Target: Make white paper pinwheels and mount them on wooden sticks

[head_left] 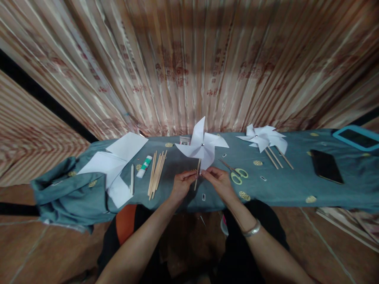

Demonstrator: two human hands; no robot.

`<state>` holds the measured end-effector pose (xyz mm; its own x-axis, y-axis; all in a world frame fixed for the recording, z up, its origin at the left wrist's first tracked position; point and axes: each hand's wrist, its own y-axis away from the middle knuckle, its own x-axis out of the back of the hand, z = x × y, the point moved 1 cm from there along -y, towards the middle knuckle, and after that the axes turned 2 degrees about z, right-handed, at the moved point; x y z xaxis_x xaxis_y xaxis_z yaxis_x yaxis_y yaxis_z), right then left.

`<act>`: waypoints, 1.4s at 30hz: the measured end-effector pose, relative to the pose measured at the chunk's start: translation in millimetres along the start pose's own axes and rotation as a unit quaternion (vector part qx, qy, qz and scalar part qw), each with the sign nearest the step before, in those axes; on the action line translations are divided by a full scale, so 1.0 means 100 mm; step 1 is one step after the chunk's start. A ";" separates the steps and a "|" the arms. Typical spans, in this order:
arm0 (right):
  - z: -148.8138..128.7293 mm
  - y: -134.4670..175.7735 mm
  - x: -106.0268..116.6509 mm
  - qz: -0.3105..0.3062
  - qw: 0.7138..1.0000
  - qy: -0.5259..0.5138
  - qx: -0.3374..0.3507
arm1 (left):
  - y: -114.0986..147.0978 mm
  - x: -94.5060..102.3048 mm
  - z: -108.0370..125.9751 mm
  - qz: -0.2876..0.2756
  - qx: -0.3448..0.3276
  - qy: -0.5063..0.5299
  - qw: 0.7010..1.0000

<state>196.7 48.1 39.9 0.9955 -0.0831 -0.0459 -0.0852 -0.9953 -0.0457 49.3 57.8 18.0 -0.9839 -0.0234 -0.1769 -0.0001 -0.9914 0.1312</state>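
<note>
A white paper pinwheel point(207, 149) with a small pin head at its centre stands over the middle of the table on a thin wooden stick point(196, 182). My left hand point(182, 182) has its fingers closed around that stick, below the blades. On the other side, my right hand point(219, 181) pinches the pinwheel's lowest blade at its tip, close to the stick. Green-handled scissors point(237, 173) lie just beyond my right hand. To the left of my left hand is a bundle of wooden sticks point(156, 173).
A glue stick point(144, 167), a white pen-like rod point(132, 179) and white paper sheets point(127, 148) lie at left. Several finished pinwheels point(263, 138) rest at right, with a black phone point(326, 167) and a blue-framed device point(357, 138). A small box point(185, 140) sits behind; a curtain point(189, 67) hangs beyond.
</note>
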 end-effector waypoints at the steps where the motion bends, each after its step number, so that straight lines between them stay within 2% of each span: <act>1: 0.01 0.00 0.00 -0.004 1.000 0.004 0.003 | 0.00 -0.01 0.00 -0.002 0.002 0.003 1.000; 9: 0.04 0.01 -0.02 -0.016 1.000 0.002 0.005 | 0.01 -0.04 -0.02 0.005 0.021 0.019 1.000; 14: -0.02 0.03 0.03 -0.014 1.000 0.014 0.011 | 0.01 -0.03 0.03 -0.007 0.003 0.002 1.000; 19: 0.02 0.07 0.07 0.004 0.998 0.051 0.025 | 0.03 -0.01 0.13 0.002 -0.008 0.004 1.000; 22: 0.07 0.12 0.03 -0.002 0.996 0.079 0.038 | 0.04 -0.02 0.17 0.003 -0.014 0.014 1.000; 26: 0.12 0.20 -0.11 -0.025 0.997 0.062 0.032 | 0.04 -0.02 0.19 0.012 0.004 0.051 0.999; 33: 0.19 0.26 -0.20 0.017 0.999 0.041 0.010 | 0.06 -0.05 0.21 0.008 0.037 0.100 0.994; 38: 0.18 0.32 -0.09 0.026 0.997 0.075 0.008 | 0.11 -0.09 0.21 -0.021 0.066 0.111 0.991; 42: 0.13 0.29 0.18 0.047 0.990 0.130 0.003 | 0.13 -0.09 0.21 -0.042 0.077 0.085 0.992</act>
<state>211.2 18.1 24.5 0.9602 -0.1869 0.2077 -0.1783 -0.9822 -0.0596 54.6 48.0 41.5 -0.9346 0.0240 -0.3548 -0.1214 -0.9594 0.2547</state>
